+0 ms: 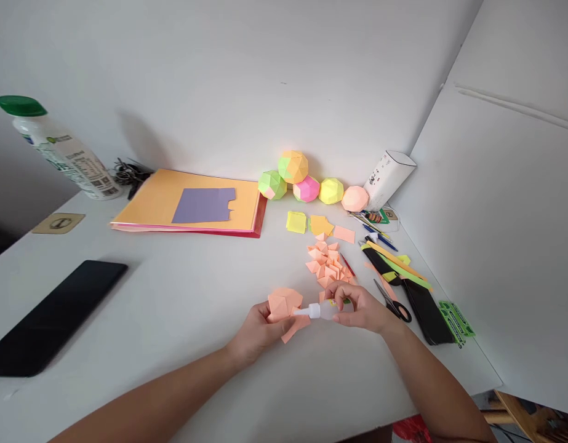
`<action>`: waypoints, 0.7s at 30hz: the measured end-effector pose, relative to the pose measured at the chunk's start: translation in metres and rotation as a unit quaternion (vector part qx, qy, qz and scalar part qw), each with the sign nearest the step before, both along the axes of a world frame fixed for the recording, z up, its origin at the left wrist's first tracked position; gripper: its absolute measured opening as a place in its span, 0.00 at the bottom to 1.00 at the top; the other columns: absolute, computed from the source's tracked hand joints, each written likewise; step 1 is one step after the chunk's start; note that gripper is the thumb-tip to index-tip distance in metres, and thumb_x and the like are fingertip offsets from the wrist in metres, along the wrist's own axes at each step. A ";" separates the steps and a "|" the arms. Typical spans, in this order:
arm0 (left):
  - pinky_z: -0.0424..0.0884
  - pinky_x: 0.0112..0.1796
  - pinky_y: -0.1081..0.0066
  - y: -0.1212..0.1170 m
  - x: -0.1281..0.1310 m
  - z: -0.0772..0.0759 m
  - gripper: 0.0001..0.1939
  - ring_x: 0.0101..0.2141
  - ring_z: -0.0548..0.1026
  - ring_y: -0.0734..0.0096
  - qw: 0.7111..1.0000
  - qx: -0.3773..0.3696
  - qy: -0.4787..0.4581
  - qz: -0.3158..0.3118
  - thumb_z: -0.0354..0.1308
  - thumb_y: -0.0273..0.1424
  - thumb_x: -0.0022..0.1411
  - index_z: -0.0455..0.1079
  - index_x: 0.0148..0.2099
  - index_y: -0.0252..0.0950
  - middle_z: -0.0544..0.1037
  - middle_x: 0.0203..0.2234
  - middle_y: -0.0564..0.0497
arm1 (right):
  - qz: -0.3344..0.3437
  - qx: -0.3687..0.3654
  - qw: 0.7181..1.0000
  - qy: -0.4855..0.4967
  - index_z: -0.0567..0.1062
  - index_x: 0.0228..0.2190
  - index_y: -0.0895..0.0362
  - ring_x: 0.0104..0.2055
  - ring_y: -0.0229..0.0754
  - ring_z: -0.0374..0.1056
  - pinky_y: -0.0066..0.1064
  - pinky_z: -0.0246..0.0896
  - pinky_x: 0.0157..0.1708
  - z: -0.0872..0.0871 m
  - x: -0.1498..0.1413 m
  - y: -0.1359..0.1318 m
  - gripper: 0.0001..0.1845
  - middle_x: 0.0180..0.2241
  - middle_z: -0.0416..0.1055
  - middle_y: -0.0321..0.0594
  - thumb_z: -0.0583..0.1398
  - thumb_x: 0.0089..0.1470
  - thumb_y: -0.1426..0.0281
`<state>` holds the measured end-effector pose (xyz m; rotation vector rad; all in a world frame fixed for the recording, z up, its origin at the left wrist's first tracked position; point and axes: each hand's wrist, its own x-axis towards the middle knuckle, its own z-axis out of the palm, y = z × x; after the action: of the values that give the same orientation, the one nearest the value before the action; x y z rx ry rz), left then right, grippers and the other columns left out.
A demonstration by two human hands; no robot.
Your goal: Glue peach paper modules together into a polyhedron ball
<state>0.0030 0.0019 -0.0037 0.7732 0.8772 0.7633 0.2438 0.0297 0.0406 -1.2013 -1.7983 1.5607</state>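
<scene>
My left hand [260,335] pinches a peach folded-paper piece [284,303], made of joined facets, above the near middle of the table. My right hand [360,307] is closed around a small clear glue bottle [330,309] with a white cap and a thin nozzle. The nozzle points left, its tip at the paper piece near my left thumb; whether it touches cannot be told. Behind my right hand lies a heap of small folded peach paper pieces [327,261]. Part of the bottle is hidden by my fingers.
Several faceted paper balls [330,191] line the wall beside a white paper tube [388,178]. Scissors [392,301] and a black case [426,311] lie right. A paper stack [149,197], a dark tablet [57,317] and a green-capped bottle [66,151] are left.
</scene>
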 end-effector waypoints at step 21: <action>0.67 0.32 0.70 0.001 -0.001 0.004 0.13 0.27 0.70 0.70 1.000 -0.008 -0.016 -0.001 0.65 0.37 0.48 0.68 0.23 0.35 0.72 0.23 0.53 | -0.005 0.000 1.000 0.019 0.66 0.21 0.56 0.42 0.43 0.63 0.32 0.60 0.34 0.000 0.001 0.003 0.11 0.39 0.64 0.40 0.65 0.40 0.70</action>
<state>0.0022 0.0024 0.0002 0.7456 0.8533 0.7647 0.2451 0.0323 0.0404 -1.1700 -1.7666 1.5677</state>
